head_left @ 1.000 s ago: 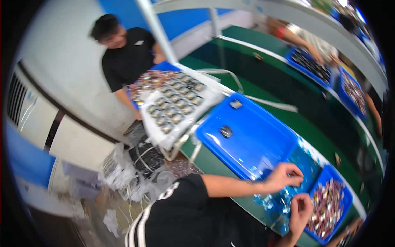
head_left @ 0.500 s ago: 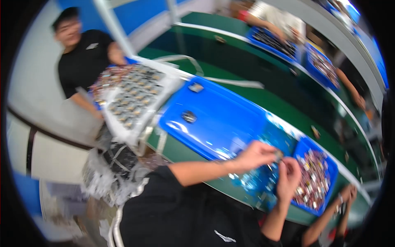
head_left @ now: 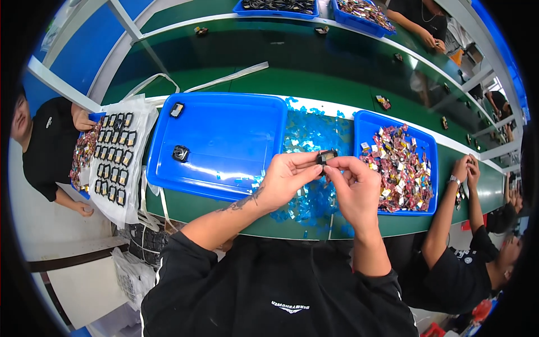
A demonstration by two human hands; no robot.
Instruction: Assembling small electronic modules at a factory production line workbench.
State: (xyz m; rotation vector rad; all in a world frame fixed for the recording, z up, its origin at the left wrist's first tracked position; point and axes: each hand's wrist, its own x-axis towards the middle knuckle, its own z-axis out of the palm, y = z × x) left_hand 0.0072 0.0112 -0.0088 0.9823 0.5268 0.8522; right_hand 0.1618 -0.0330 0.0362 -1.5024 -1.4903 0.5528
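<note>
My left hand (head_left: 289,175) pinches a small black square-framed part (head_left: 325,158) by its left side. From the right, my right hand (head_left: 357,185) grips the same part between thumb and forefinger. Both hands are above the blue film scraps (head_left: 307,210) strewn over the green bench. Left of them, a shallow blue tray (head_left: 236,132) holds one black part with a pale face (head_left: 177,109) and another black part (head_left: 180,153). To the right stands a blue bin (head_left: 364,126) heaped with small reddish, white and gold pieces (head_left: 401,168).
A white sheet (head_left: 137,121) at the left carries rows of black parts, beside a co-worker (head_left: 53,146). More blue bins (head_left: 359,19) stand across the green conveyor belt (head_left: 342,62), which carries scattered parts. Another co-worker's hands (head_left: 466,168) are at the right.
The view has swung round and become sharp, so the bench now runs more level across it. My hands stay together at the small part, which shows more clearly now.
</note>
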